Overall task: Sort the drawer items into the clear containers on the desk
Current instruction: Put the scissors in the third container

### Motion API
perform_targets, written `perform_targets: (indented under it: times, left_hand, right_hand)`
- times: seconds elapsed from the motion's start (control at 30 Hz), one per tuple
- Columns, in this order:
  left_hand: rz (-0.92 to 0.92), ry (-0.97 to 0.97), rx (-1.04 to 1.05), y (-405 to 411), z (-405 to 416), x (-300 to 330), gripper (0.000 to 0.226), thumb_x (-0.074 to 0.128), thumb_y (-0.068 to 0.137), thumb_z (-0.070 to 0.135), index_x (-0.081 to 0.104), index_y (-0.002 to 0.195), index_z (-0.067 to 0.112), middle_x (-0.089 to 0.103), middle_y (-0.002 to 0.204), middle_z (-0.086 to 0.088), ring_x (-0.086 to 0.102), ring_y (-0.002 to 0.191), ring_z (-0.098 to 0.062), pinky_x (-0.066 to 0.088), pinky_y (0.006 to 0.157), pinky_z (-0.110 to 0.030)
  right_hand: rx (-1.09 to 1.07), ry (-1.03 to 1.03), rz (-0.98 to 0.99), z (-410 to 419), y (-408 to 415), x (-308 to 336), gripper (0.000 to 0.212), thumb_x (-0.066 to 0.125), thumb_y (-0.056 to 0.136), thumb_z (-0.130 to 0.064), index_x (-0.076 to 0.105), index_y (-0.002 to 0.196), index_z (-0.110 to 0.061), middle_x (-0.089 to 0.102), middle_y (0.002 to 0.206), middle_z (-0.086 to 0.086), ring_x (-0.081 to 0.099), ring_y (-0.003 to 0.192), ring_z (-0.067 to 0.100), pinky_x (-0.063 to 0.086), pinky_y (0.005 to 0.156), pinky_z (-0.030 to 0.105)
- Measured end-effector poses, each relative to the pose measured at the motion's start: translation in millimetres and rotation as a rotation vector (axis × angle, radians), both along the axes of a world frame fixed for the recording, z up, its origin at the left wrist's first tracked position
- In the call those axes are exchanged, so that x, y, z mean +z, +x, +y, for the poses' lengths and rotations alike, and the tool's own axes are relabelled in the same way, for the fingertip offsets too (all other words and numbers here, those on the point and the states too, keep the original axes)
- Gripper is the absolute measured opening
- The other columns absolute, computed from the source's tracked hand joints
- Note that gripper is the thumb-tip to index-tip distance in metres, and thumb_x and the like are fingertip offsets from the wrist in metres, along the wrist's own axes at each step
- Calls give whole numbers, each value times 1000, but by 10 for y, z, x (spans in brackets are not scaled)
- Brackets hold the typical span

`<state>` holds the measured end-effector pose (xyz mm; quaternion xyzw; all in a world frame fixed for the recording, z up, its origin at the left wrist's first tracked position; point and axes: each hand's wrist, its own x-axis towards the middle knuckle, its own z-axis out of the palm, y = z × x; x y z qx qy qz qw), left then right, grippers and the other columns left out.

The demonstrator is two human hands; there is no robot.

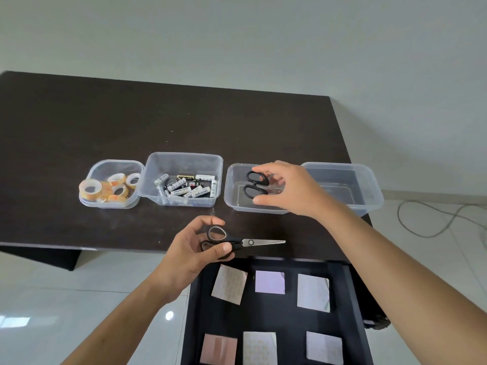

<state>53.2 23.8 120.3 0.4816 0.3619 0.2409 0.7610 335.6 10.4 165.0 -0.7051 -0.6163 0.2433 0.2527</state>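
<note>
Scissors (257, 184) pinched in right grip (287, 188) over container (232, 198), second pair (237, 242) held by left grip (192, 248)

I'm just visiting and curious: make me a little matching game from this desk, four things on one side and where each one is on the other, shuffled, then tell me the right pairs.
Things:
1. tape rolls
2. batteries
3. scissors with blades showing
4. paper squares

Places:
A. in the open dark drawer
B. in the second clear container from the left
C. held by the left hand above the desk's near edge
D. in the leftmost clear container

Pairs: 1-D, 2-B, 3-C, 4-A
</note>
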Motion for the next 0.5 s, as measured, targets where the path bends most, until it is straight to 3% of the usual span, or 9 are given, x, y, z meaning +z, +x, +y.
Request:
perform_targets:
  times: [0.17,0.3,0.43,0.5]
  left_hand:
    - [-10,11,-5,112,86,24,50,81,77,2,62,123,6,58,91,-12,63,80,-25,64,91,-45]
    - [-78,20,-22,260,201,159,47,72,85,-7,56,129,1,59,99,-20,61,95,-33,63,93,-48]
    - [-51,114,-36,464,421,382,42,58,96,-17,50,135,-2,68,89,-4,72,98,-36,63,93,-50]
    - [-27,158,-12,587,558,473,40,58,97,-16,52,134,-1,64,96,-8,72,96,-31,63,93,-48]
  right_hand:
    - [-44,30,-1,38,60,-86,41,85,90,-35,74,129,-32,69,123,-17,66,111,3,54,100,25]
    - [-145,173,102,-104,160,-23,23,81,94,-22,80,116,-27,77,111,-16,71,103,0,55,93,17]
    - [-289,277,215,-302,332,98,14,76,98,-18,81,110,-22,80,102,-14,71,94,-1,52,87,9]
    - [-345,295,251,-388,419,116,12,75,98,-20,81,108,-24,80,102,-15,71,94,0,52,88,10]
